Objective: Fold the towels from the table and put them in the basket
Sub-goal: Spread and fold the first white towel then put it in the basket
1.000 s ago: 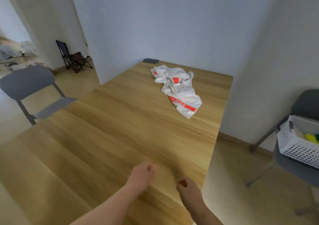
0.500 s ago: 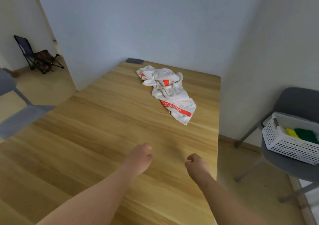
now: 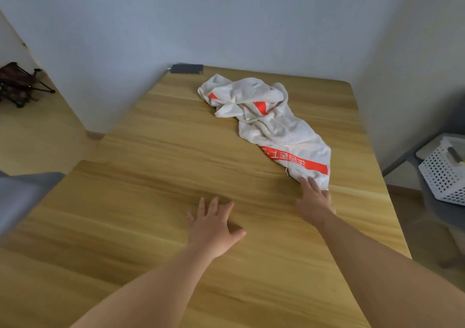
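1. Pale wood with a long grain makes up the table [image 3: 151,202]. It fills most of the view and stands in a corner between two light walls.
2. A white towel [image 3: 271,121] with orange-red bands lies crumpled and unfolded on the far right part of the tabletop. Its bunched end is toward the far wall. A flatter end, crossed by a lettered band, points toward the person.
3. The right hand [image 3: 313,202] reaches forward, palm down, with its fingers stretched straight. The fingertips lie on the towel's near corner, just below the lettered band, and are not curled round the cloth.
4. The left hand [image 3: 214,224] is palm down over bare wood, beside the right hand and apart from the towel. Its fingers are spread wide and it holds nothing. Whether the palm rests on the wood or hangs just above it cannot be told.
5. A white perforated plastic basket [image 3: 442,176] sits on a grey chair [image 3: 400,160] off the table's right side, well apart from the towel. The picture's edge cuts it off, and its contents are too little seen to name.
6. A dark, flat rectangular object [image 3: 186,68] lies at the table's far left corner, against the wall.
7. At the left edge the blurred seat of a second grey chair [image 3: 22,192] shows. Farther back a dark folding stool [image 3: 17,83] stands on the floor near the wall.
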`<action>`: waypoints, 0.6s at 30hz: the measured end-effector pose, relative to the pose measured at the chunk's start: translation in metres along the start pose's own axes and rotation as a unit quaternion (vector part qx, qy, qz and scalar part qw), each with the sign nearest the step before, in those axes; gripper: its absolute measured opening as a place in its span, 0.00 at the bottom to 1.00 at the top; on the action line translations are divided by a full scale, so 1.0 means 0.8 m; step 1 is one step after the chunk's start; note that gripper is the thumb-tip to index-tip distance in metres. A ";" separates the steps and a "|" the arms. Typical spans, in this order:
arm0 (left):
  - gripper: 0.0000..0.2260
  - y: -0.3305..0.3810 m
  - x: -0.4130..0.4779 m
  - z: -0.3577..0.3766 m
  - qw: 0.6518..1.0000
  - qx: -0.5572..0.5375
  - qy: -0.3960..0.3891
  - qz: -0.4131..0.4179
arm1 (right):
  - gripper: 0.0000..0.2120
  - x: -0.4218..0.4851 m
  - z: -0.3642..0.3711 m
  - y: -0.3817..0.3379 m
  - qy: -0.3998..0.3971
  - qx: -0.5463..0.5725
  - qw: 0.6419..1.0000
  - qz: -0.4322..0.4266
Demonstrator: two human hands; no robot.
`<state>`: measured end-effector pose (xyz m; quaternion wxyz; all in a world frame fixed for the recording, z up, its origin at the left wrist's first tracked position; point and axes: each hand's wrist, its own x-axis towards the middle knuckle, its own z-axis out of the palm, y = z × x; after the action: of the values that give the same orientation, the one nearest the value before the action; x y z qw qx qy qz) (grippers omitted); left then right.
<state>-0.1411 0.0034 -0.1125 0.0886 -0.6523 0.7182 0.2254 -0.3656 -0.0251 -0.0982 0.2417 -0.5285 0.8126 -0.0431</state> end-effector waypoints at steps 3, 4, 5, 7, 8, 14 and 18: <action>0.34 -0.010 0.003 0.008 0.999 0.018 0.020 0.021 | 0.28 0.014 0.008 -0.004 0.052 -0.065 0.996 0.020; 0.34 -0.012 0.002 0.011 0.999 0.021 0.026 0.025 | 0.26 0.011 0.012 -0.004 0.076 -0.088 0.993 0.016; 0.34 -0.013 0.003 0.013 0.999 0.025 0.029 0.029 | 0.23 0.005 0.017 -0.004 0.096 -0.108 0.989 0.009; 0.33 -0.013 0.004 0.014 0.999 0.030 0.031 0.029 | 0.18 -0.019 0.031 -0.002 0.114 -0.119 0.986 -0.007; 0.33 -0.013 0.003 0.014 0.999 0.031 0.034 0.027 | 0.16 -0.035 0.038 0.000 0.115 -0.115 0.987 -0.016; 0.33 0.011 -0.051 0.020 0.995 -0.005 0.039 0.095 | 0.12 -0.142 0.066 0.021 0.003 0.029 0.998 -0.063; 0.30 0.046 -0.109 0.025 0.980 -0.089 0.051 0.170 | 0.09 -0.215 0.038 0.018 -0.042 0.262 0.957 -0.114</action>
<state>-0.1690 0.0924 -0.0858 -0.0457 -0.5365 0.7993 0.2666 -0.3090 0.1381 -0.0698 0.3993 -0.5375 0.6960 -0.2594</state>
